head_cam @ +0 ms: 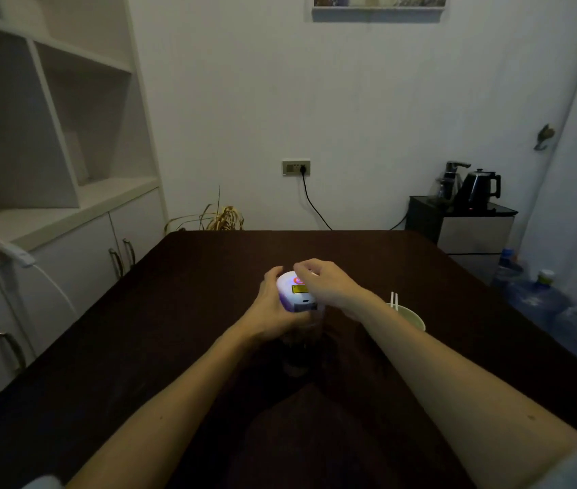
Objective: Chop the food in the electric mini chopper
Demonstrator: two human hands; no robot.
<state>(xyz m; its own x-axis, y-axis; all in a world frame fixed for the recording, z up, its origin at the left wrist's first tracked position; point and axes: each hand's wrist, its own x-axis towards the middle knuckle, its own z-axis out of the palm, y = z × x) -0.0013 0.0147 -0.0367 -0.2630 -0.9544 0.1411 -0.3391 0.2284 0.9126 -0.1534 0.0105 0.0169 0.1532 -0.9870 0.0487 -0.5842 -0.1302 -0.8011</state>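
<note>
The electric mini chopper is in the middle of the dark table, tilted toward me. It has a white motor top with a lit red button and a yellow label, above a clear cup whose contents I cannot make out. My left hand wraps around its left side and grips it. My right hand hovers over the top from the right, fingers curled and touching the top near the button; the fingertips are blurred.
A pale bowl with two white sticks stands just right of my right wrist. White shelves and cabinets line the left wall. At the far right are a kettle stand and water bottles.
</note>
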